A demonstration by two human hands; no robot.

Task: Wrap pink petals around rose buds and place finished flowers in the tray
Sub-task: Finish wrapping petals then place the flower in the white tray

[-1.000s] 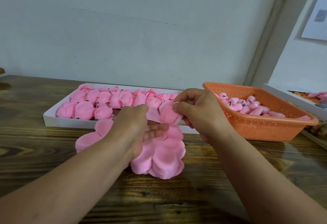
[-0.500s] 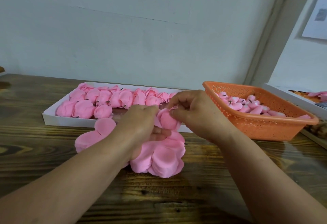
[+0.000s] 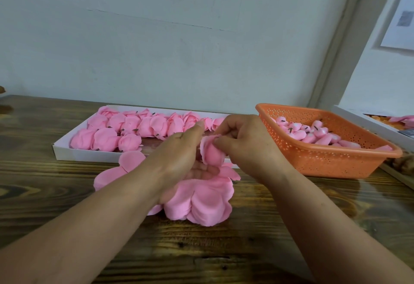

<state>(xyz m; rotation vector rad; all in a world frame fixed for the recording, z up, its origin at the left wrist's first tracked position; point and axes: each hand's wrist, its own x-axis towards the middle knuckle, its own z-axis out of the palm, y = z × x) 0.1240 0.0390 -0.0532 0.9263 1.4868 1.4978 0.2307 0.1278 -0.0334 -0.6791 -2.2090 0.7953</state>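
Note:
A half-wrapped pink rose (image 3: pixel 211 154) is held between my two hands just above the table. My right hand (image 3: pixel 242 142) pinches its upper petal edge with thumb and fingers. My left hand (image 3: pixel 179 156) cups the flower from the left and below, palm up, index finger stretched out. Under my hands lies a pile of loose pink petals (image 3: pixel 201 200), with more petals (image 3: pixel 118 169) spread to the left. Behind it, the white tray (image 3: pixel 67 151) holds several finished pink flowers (image 3: pixel 134 130).
An orange perforated basket (image 3: pixel 336 162) with several pink rose buds (image 3: pixel 313 133) stands at the right. Another white tray edge (image 3: pixel 367 122) shows at the far right. The dark wooden table (image 3: pixel 224 250) runs to a pale wall behind.
The petal has been folded closer around the bud and the flower has sunk slightly. My left index finger has stretched out and my right hand has shifted its pinch on the petal edge.

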